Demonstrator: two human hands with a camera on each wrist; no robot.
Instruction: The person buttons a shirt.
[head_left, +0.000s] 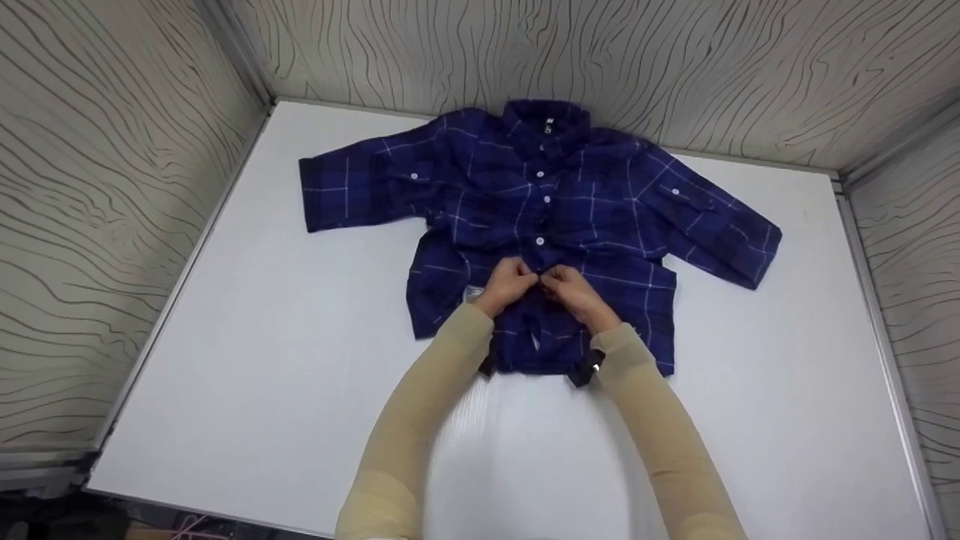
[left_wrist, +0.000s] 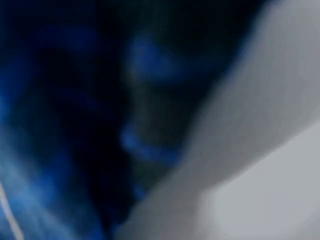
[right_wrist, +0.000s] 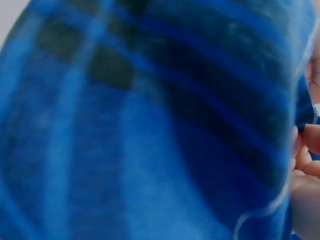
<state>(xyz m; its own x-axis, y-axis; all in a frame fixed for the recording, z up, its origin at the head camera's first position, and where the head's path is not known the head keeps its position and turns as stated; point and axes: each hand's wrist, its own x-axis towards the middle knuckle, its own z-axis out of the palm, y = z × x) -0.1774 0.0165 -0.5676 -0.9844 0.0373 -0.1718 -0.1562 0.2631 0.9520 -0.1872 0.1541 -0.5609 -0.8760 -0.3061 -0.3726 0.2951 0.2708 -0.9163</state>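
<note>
A dark blue plaid shirt (head_left: 495, 202) lies front up, its collar toward the back wall and its sleeves spread to both sides. White buttons run down its middle, one button (head_left: 540, 241) just above the hands. My left hand (head_left: 510, 285) pinches the front edge at the lower middle. Close beside it, my right hand (head_left: 574, 291) pinches the same edge from the other side. In the right wrist view, blue cloth (right_wrist: 150, 150) covers most of the picture, with fingers (right_wrist: 312, 140) at the right edge. Blurred cloth (left_wrist: 50, 125) fills much of the left wrist view.
The shirt rests on a white table (head_left: 262, 360) with a metal-trimmed edge. Wood-patterned panels (head_left: 600, 67) stand behind the table and at both sides. Dark items and cables (head_left: 191, 525) show below the front left corner.
</note>
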